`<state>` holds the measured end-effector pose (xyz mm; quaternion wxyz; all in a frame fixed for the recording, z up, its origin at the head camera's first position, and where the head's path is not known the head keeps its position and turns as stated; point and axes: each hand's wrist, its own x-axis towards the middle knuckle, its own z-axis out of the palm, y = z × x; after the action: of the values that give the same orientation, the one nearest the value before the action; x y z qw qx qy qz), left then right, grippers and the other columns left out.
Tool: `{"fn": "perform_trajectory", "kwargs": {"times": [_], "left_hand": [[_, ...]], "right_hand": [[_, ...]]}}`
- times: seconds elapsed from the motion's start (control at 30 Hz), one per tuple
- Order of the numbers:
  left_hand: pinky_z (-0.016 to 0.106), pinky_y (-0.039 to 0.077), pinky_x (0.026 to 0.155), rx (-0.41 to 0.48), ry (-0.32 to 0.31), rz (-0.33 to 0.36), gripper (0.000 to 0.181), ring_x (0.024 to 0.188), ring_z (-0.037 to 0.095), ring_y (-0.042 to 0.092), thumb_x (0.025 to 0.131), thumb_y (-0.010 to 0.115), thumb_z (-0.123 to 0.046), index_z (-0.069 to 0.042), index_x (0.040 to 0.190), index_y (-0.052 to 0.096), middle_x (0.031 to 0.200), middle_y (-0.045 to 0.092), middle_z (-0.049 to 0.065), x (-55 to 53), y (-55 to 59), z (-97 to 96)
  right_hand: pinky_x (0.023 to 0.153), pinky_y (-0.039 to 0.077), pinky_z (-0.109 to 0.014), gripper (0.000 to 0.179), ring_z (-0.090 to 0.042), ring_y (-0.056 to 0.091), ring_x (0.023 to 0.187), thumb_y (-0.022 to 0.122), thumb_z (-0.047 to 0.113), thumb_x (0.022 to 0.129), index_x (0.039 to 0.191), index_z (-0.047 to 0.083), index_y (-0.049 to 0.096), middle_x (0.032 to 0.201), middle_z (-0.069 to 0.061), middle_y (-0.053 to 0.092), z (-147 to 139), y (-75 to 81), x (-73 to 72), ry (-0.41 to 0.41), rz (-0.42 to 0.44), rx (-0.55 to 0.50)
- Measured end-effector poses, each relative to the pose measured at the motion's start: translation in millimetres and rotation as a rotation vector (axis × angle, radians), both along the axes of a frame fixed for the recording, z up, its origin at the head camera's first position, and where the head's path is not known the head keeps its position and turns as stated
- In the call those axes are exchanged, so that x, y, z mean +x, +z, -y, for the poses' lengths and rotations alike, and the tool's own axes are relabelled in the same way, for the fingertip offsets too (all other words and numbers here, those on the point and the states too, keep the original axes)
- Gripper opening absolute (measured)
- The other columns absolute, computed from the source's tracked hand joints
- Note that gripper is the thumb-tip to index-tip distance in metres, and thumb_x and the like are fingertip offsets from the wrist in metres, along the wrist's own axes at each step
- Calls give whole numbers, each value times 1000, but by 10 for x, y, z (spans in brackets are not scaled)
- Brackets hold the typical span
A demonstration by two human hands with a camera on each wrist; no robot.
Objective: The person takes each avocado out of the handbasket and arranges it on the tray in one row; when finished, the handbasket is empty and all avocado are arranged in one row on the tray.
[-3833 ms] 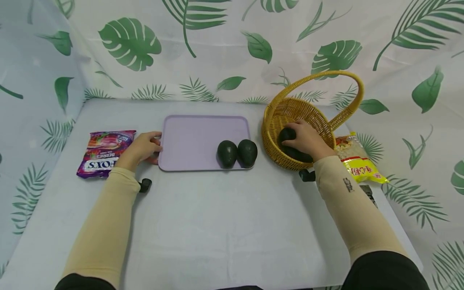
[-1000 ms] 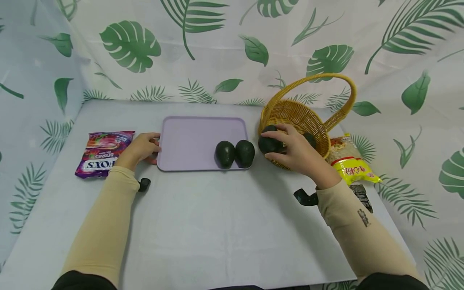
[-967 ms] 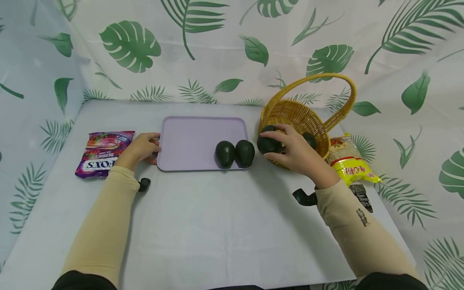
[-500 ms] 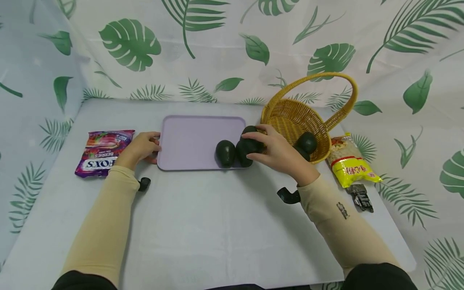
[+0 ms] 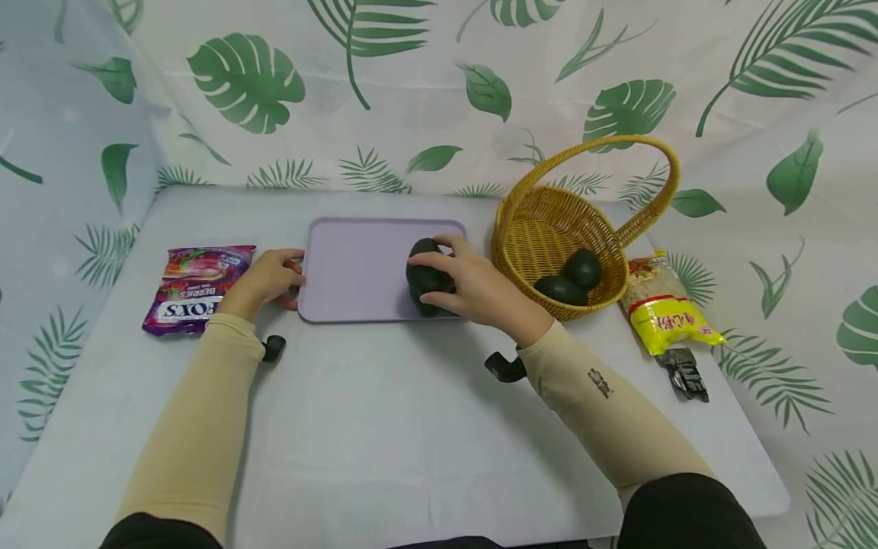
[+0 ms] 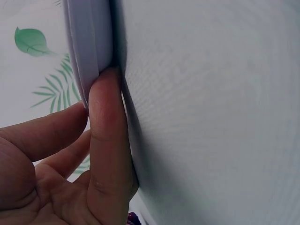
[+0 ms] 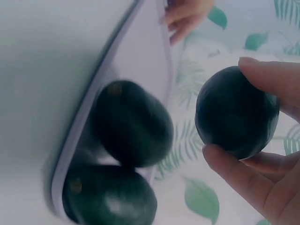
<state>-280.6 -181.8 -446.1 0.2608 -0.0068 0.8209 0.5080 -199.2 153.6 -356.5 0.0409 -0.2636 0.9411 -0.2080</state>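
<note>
My right hand (image 5: pixel 480 286) grips a dark green avocado (image 7: pixel 236 112) between thumb and fingers, above the right part of a lilac tray (image 5: pixel 357 267). Two more avocados lie side by side on that tray; the right wrist view shows one avocado (image 7: pixel 133 124) beside the other avocado (image 7: pixel 110 194), both apart from the held one. In the head view, the right hand and its avocado mostly cover them. At the tray's left edge my left hand (image 5: pixel 266 280) pinches the rim; the left wrist view has one finger (image 6: pixel 108 117) against the rim's underside.
Right of the tray stands a yellow wicker basket (image 5: pixel 535 236) with a tall handle. Inside lie an avocado (image 5: pixel 583 268) and another avocado (image 5: pixel 560 290). A yellow food bag (image 5: pixel 668 305) and a small black packet (image 5: pixel 684 374) lie farther right. A purple candy bag (image 5: pixel 200 290) is beside the left wrist.
My right hand has lifted an avocado out of the basket and carried it left over the tray. Two avocados in the basket have come into view. The left hand stays at the tray's edge.
</note>
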Motion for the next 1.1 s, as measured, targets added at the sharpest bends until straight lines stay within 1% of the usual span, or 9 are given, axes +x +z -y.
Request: {"fn": "perform_trajectory", "kwargs": {"times": [0.23,0.4,0.5,0.57,0.7,0.83,0.97,1.1], "left_hand": [[31,61,67,0,1,6,65,99,26,48,99,51,-1,-5,157,22,127,39,19,-4,9,1],[31,61,67,-10,-7,-3,65,99,27,48,99,51,0,-5,157,23,128,39,19,-10,10,0],[32,61,67,-13,-8,-6,65,99,27,48,98,51,0,-5,157,23,128,39,19,-12,5,0],[32,61,67,-15,-5,-4,65,100,27,48,98,51,0,-5,157,23,128,39,19,-16,0,1],[32,61,66,-19,-7,1,66,101,28,48,99,51,0,-6,157,22,128,39,19,-23,-2,6],[32,61,66,-12,-5,-1,66,100,27,48,98,51,1,-5,157,22,127,39,19,-22,0,4],[31,61,65,-9,-3,-4,65,99,27,47,98,51,1,-4,157,23,127,38,19,-18,0,4],[31,61,66,-12,-5,-3,65,99,27,47,98,50,1,-5,157,23,127,38,19,-16,-3,-2]], "right_hand": [[97,52,-49,52,-40,53,122,74,28,90,140,26,57,150,-22,34,296,-87,-52,54,-41,72],[101,49,-47,53,-40,52,125,75,27,90,140,26,57,150,-23,33,472,-173,-81,59,-51,156],[101,49,-47,54,-41,52,124,75,28,90,141,26,56,148,-23,35,552,-226,-87,58,-58,207],[98,51,-47,55,-41,51,124,75,28,89,141,26,56,147,-23,36,594,-262,-86,55,-68,242],[89,56,-46,54,-42,56,117,76,30,89,139,28,58,145,-23,38,659,-336,-79,53,-114,318],[81,59,-43,53,-42,58,110,77,31,88,137,28,59,141,-24,42,718,-391,-65,55,-156,378],[75,60,-43,53,-40,59,108,78,30,87,137,28,60,139,-23,44,772,-412,-44,37,-149,414],[71,59,-43,54,-39,59,105,79,29,86,137,28,59,136,-22,45,813,-428,-31,23,-134,440]]}}
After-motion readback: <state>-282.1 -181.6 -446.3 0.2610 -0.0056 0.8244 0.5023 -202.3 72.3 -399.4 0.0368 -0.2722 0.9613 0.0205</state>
